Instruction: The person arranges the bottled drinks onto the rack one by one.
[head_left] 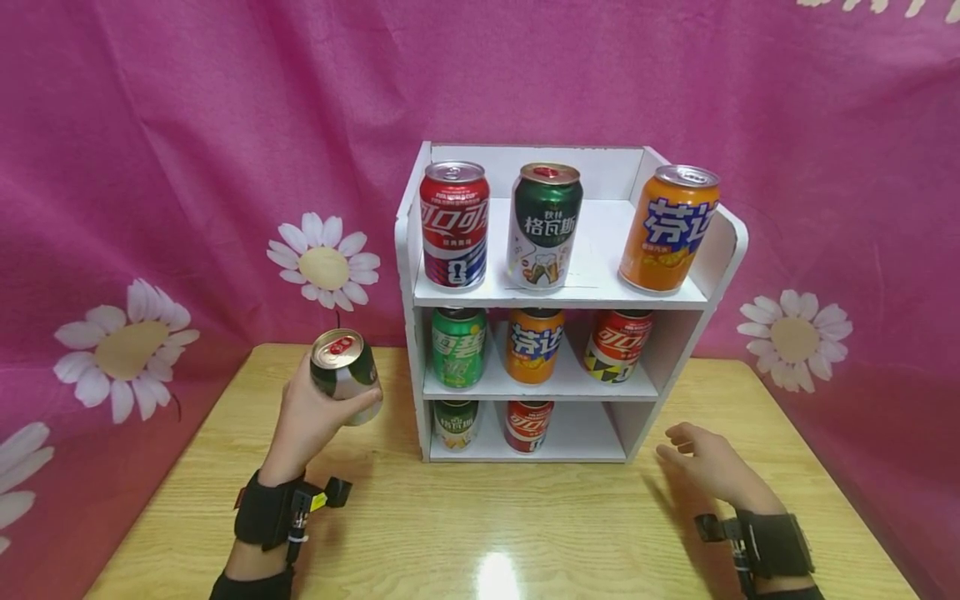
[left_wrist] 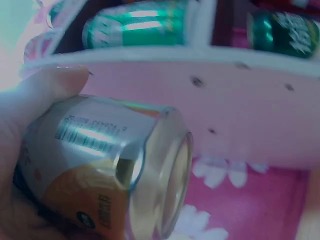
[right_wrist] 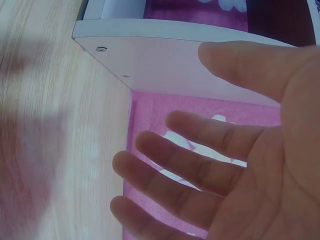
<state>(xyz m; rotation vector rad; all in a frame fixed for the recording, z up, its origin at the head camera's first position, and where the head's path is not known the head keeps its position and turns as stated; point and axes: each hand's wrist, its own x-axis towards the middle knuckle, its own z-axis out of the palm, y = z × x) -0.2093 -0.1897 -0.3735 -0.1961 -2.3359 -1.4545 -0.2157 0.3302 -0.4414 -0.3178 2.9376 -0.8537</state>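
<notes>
My left hand [head_left: 309,421] grips a dark green and white drink can [head_left: 347,392] with a gold rim and red tab, tilted and held above the table left of the white shelf [head_left: 491,298]. In the left wrist view, the thumb and palm wrap round the can [left_wrist: 100,155], whose barcode and silver bottom show. My right hand [head_left: 712,467] holds nothing and hovers over the table to the right of the shelf. Its fingers [right_wrist: 185,175] are spread and slightly bent in the right wrist view, near the shelf's side panel [right_wrist: 165,65].
On the top shelf stand a red can [head_left: 454,225], a green-white can [head_left: 545,229] and an orange can [head_left: 667,233]. The middle level has a green can [head_left: 458,350], an orange can [head_left: 535,350] and a red can [head_left: 618,346]. Two cans stand below. A pink curtain [head_left: 225,83] hangs behind the table.
</notes>
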